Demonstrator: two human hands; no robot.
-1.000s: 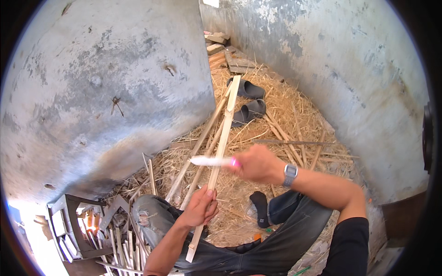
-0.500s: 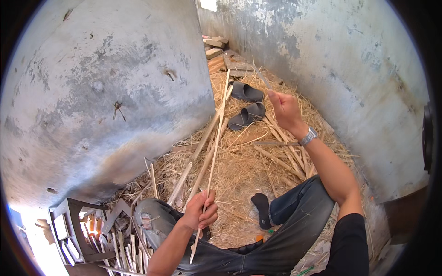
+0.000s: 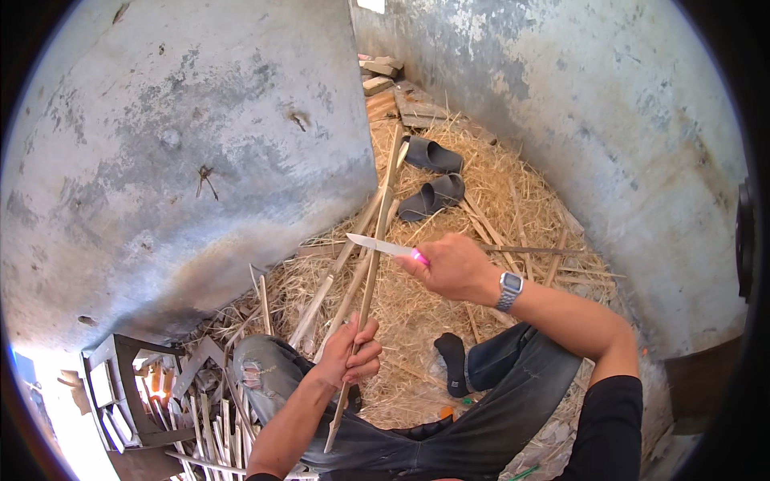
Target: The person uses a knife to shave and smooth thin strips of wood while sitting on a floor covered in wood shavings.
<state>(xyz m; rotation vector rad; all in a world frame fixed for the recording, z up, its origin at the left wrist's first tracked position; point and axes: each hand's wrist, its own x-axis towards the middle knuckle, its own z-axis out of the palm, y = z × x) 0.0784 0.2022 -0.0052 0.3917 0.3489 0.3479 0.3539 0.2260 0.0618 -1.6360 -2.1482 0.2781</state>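
My left hand (image 3: 350,354) is closed round the lower part of a long thin wooden strip (image 3: 374,271), which slants up and away from my lap. My right hand (image 3: 453,268) grips the pink handle of a knife (image 3: 380,244). The blade points left and crosses the strip above my left hand; whether its edge touches the wood I cannot tell. Behind the strip, more long wooden strips (image 3: 314,309) lean over the straw.
Straw and shavings (image 3: 433,321) cover the floor between two worn walls. Dark slippers (image 3: 431,198) lie ahead, with bricks (image 3: 378,72) in the far corner. At lower left stand a dark frame (image 3: 128,393) and a bundle of cut sticks (image 3: 220,433). My socked foot (image 3: 453,362) rests on the straw.
My right hand has come down and left, bringing the knife blade from far out beyond the strip to across it. The strip has turned in my left hand, showing a darker, broader side.
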